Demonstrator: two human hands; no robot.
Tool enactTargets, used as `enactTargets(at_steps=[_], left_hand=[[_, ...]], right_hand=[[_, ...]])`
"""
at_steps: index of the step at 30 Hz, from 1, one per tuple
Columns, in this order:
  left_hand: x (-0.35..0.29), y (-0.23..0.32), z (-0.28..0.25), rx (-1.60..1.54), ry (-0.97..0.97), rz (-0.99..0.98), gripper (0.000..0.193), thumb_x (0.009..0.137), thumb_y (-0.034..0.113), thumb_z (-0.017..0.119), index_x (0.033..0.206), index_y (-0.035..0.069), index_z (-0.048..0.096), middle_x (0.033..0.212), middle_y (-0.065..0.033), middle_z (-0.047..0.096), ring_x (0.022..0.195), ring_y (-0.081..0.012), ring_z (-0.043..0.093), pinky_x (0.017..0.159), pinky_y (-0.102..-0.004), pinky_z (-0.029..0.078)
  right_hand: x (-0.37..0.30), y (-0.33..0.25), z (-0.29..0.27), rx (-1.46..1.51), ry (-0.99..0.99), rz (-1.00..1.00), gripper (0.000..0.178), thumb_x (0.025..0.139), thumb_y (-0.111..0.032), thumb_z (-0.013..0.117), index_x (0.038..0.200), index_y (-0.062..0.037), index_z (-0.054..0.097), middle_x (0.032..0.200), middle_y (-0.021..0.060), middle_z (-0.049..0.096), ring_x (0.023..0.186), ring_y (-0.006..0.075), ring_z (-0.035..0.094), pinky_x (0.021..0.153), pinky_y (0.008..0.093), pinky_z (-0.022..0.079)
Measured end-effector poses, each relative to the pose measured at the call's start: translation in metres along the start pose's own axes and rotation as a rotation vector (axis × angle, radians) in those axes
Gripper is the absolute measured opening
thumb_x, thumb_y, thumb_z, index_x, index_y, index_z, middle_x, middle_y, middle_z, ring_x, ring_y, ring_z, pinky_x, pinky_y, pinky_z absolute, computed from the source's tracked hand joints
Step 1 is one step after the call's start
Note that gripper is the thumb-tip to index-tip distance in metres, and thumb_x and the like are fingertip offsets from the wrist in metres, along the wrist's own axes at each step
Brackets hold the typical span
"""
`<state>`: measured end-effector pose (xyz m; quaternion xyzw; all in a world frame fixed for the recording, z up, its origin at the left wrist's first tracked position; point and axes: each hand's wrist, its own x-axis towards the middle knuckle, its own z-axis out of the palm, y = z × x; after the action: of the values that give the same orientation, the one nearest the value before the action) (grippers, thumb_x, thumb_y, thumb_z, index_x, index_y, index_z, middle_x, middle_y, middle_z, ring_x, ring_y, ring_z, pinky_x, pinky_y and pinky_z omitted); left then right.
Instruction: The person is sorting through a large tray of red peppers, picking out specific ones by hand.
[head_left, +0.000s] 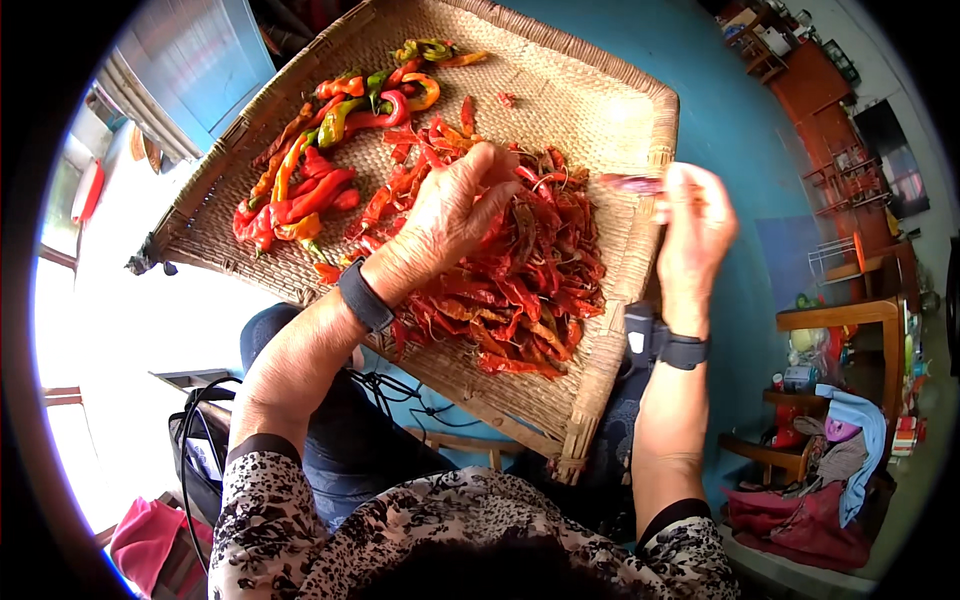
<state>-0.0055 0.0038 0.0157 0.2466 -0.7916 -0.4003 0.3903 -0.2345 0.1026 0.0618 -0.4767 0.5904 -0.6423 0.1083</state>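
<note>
Right hand (697, 222): the grip is closed in a pinch, thumb against fingers, on one slender dark-red pepper (632, 184), blurred in outline. The pepper lies to the left of this grip, at the right-hand rim of the woven tray (590, 95); its long axis runs roughly crosswise, nearly level in the view, and its free end points left, toward the other hand. The right hand, which holds it, is the nearer; a gap separates the pepper from the left hand (448, 208).

Left hand: fingers bent, thumb extended to the right, over the upper-left part of the heap of dried red peppers (525, 290). Whether its grip is clamped on anything cannot be told. In the heap, the long axes lie in many directions.

Farther out: glossier red, orange and green peppers (330, 190) occupy the tray's left part, beyond the left hand; a small red fragment (507, 100) lies apart near the far side.
</note>
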Motion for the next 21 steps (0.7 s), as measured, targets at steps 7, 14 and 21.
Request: enactTargets(at_steps=[7,14,21], left_hand=[[-0.019,0.014,0.016,0.571,-0.251,0.292,0.038,0.086,0.036,0.067,0.108,0.006,0.060,0.096,-0.0125,0.061,0.092,-0.0306,0.059,0.080,-0.0408,0.050],[-0.025,0.015,0.024,0.502,-0.185,0.335,0.020,0.081,0.009,0.068,0.099,0.005,0.061,0.086,-0.0111,0.061,0.082,-0.0299,0.059,0.073,-0.0395,0.051],[-0.019,0.017,0.017,0.145,-0.037,0.310,0.018,0.082,0.000,0.067,0.098,0.005,0.060,0.091,-0.0109,0.064,0.082,-0.0291,0.064,0.071,-0.0362,0.052]], right_hand=[[0.024,0.044,-0.073,-0.393,0.092,-0.031,0.020,0.088,-0.015,0.068,0.101,0.0004,0.066,0.073,0.0052,0.067,0.066,0.0128,0.063,0.063,0.0271,0.051],[-0.006,0.013,-0.017,-0.528,-0.426,-0.018,0.032,0.083,-0.009,0.070,0.113,-0.0059,0.063,0.100,0.0132,0.065,0.078,0.0208,0.066,0.068,0.0304,0.054],[-0.031,0.003,0.029,-0.347,-0.723,-0.361,0.016,0.078,0.002,0.069,0.092,-0.0034,0.064,0.086,0.0136,0.057,0.079,0.0301,0.063,0.068,0.0399,0.051]])
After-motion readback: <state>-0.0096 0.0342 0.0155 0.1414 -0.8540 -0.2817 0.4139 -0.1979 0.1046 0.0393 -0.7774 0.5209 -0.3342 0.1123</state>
